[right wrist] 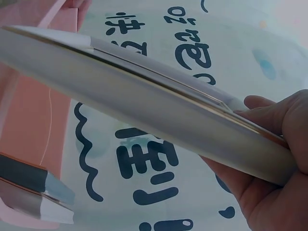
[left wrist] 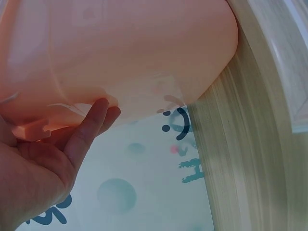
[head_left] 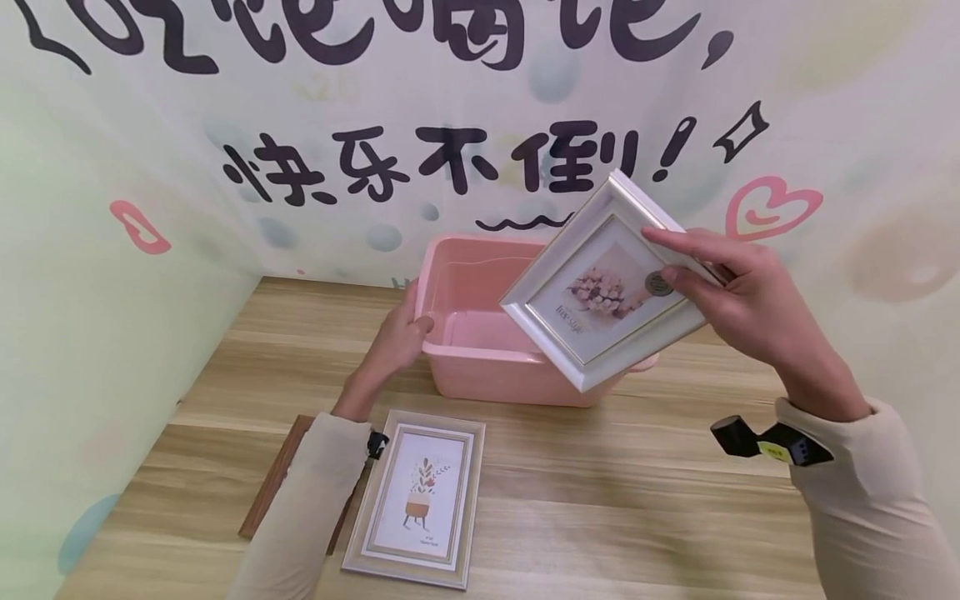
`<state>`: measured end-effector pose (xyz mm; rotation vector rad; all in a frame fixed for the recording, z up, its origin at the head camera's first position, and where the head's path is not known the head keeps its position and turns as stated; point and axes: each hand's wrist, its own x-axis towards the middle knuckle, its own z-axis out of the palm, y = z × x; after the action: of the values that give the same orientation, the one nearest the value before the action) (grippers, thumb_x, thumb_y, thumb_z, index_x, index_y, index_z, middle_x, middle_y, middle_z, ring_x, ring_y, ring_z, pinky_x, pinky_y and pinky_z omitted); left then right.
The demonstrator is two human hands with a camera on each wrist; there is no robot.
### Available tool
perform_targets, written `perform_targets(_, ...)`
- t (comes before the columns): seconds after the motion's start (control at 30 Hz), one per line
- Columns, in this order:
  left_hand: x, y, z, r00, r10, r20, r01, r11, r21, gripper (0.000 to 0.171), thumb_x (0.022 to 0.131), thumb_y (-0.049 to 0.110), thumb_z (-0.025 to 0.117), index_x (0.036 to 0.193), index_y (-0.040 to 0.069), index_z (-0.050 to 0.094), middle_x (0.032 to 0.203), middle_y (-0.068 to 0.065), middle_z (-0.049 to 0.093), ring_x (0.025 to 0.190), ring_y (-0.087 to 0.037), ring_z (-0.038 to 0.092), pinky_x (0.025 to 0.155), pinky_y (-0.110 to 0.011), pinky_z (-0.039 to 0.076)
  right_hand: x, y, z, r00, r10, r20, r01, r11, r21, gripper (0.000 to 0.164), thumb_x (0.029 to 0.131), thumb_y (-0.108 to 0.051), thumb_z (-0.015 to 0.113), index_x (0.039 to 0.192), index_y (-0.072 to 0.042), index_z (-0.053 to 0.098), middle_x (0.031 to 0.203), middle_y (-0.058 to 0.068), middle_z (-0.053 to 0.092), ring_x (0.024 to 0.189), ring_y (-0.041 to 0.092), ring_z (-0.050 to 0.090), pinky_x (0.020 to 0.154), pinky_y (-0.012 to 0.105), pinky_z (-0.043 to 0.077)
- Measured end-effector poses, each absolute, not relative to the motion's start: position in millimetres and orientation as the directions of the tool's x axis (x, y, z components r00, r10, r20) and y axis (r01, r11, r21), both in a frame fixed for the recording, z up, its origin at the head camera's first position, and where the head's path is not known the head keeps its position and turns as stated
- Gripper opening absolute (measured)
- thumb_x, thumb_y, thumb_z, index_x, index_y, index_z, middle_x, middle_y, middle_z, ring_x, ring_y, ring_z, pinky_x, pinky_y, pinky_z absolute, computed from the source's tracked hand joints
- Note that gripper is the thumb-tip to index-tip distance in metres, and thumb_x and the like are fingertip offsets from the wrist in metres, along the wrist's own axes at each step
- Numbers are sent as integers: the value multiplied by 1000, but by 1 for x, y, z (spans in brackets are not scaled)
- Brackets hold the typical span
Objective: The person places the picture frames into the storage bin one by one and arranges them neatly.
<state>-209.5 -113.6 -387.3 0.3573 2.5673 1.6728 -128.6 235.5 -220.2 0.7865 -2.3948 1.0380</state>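
Note:
My right hand (head_left: 750, 296) holds a silvery-white picture frame (head_left: 606, 367) by its right side, thumb on the front. The frame is tilted above the right part of a pink plastic basin (head_left: 510, 379); its print shows pink flowers and there is a round dark sticker. In the right wrist view, the frame (right wrist: 144, 120) appears edge-on, with the right hand (right wrist: 269, 159) around its end. My left hand (head_left: 401, 333) grips the basin's left rim, thumb over the top. In the left wrist view, the left hand's fingers (left wrist: 89, 127) lie along the basin's outer wall (left wrist: 120, 53).
A champagne-coloured picture frame (head_left: 478, 483) lies on the wooden table (head_left: 637, 500), nearer me. Beside it, a brown frame (head_left: 273, 479) is partly hidden by my left sleeve. A dark-and-silver corner (right wrist: 29, 173) shows near the basin; I cannot tell its kind. A printed cloth wall (head_left: 450, 200) stands behind.

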Motion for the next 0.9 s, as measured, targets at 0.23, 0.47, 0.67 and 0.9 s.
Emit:
perform_targets(0.23, -209, -113, -387, -972, 224, 76, 160, 387, 908, 69, 97, 7, 39, 160, 17, 14, 153, -19, 38, 124, -39, 50, 102, -56, 44, -132, 234, -215, -780, -259, 569, -590, 608, -532, 50, 84, 16, 64, 128, -9, 68, 119, -10, 68, 98, -4, 65, 82, 8, 49)
perform_targets(0.47, -209, -113, -387, -974, 219, 60, 147, 403, 903, 69, 97, 7, 38, 160, 17, 12, 153, -19, 38, 122, -35, 50, 103, -55, 43, -137, 230, -211, -779, -226, 585, -572, 638, -516, 50, 86, 14, 63, 128, -12, 69, 122, 13, 68, 102, -5, 62, 85, 8, 48)
perform_targets(0.67, -210, -113, -388, -974, 219, 60, 145, 395, 907, 69, 97, 7, 39, 160, 16, 13, 154, -19, 37, 122, -37, 50, 104, -55, 43, -141, 226, -211, -779, -203, 594, -559, 655, -509, 49, 88, 11, 63, 129, -15, 68, 125, 16, 67, 106, -5, 61, 89, 12, 48)
perform_targets(0.9, -211, -114, -389, -975, 214, 60, 144, 402, 904, 69, 97, 8, 39, 160, 17, 13, 155, -18, 36, 122, -35, 49, 104, -55, 42, -146, 220, -214, -802, -156, 577, -500, 704, -504, 49, 91, 6, 60, 131, -21, 66, 124, 12, 68, 111, 15, 66, 90, 13, 48)
